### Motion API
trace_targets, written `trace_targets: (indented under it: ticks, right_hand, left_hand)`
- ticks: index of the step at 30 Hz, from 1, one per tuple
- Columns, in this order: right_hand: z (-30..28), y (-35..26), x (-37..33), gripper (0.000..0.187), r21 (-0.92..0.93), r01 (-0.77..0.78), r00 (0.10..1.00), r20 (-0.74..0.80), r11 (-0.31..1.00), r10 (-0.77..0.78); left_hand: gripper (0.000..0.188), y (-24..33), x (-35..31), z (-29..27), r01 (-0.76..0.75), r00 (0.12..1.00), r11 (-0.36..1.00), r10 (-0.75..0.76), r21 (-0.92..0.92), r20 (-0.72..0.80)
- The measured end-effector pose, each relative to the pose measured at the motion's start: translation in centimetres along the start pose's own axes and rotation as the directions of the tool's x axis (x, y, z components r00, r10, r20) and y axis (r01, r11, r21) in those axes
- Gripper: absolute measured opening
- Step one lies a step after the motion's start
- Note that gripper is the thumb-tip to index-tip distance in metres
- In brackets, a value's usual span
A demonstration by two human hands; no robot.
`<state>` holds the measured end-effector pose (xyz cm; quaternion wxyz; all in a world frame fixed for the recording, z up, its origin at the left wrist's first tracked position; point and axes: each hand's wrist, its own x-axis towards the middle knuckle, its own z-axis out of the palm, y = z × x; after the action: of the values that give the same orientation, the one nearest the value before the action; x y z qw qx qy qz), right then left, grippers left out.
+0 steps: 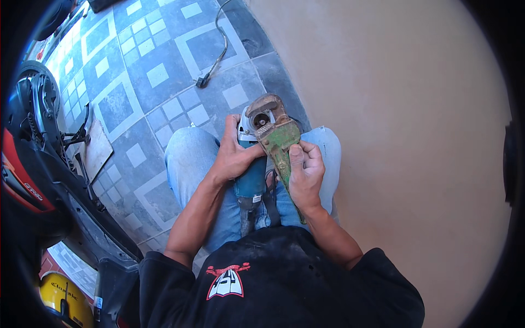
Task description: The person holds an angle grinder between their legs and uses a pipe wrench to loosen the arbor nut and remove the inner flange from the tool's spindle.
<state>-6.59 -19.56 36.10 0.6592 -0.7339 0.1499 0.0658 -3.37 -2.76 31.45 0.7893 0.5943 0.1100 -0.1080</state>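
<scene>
A teal angle grinder point(250, 177) with a silver gear head lies between my thighs, its spindle end facing up. My left hand point(235, 157) is wrapped round the grinder near its head, the fingers partly hidden behind it. In my right hand point(307, 175) is a worn green pipe wrench point(283, 143), pinched between thumb and fingers along its handle. The wrench's rusty jaws are at the grinder's spindle, one above and one below it as seen from here. Whether the jaws touch the spindle I cannot tell.
A power plug point(202, 82) on a cord lies on the patterned tile floor point(136, 98) ahead. To the left stands a black and red motorcycle point(52, 191), with a yellow helmet point(63, 299) at the lower left. A plain tan surface point(404, 136) fills the right side.
</scene>
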Motion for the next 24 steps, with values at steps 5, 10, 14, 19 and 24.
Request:
trace_targets:
  ticks: [5,10,14,19,24]
  right_hand:
    - [-0.8,1.0,-0.6,0.036,0.022,-0.069,0.997,-0.035,0.997,0.07]
    - [-0.3,1.9,-1.2,0.035,0.079,-0.09,0.995,-0.036,0.993,0.093]
    - [0.0,2.0,-1.2,0.037,0.162,-0.141,0.989,-0.031,0.977,0.148]
    - [-0.2,1.9,-1.0,0.037,0.144,-0.188,0.981,-0.015,0.972,0.192]
    - [0.0,2.0,-0.3,0.037,0.185,-0.259,0.964,-0.006,0.948,0.264]
  left_hand:
    - [0.069,-0.3,-0.2,-0.1,0.01,1.0,1.0,-0.009,-0.005,0.027]
    - [0.074,-0.6,-0.2,0.0,0.01,1.0,0.996,-0.012,0.094,0.022]
    - [0.077,-1.2,-0.2,-0.2,0.021,0.999,0.996,-0.023,0.081,0.03]
    - [0.077,-1.6,-0.5,-0.3,0.021,1.0,0.977,-0.016,0.213,-0.024]
    - [0.081,-1.9,-0.6,-0.6,0.02,0.998,0.944,0.004,0.33,-0.07]
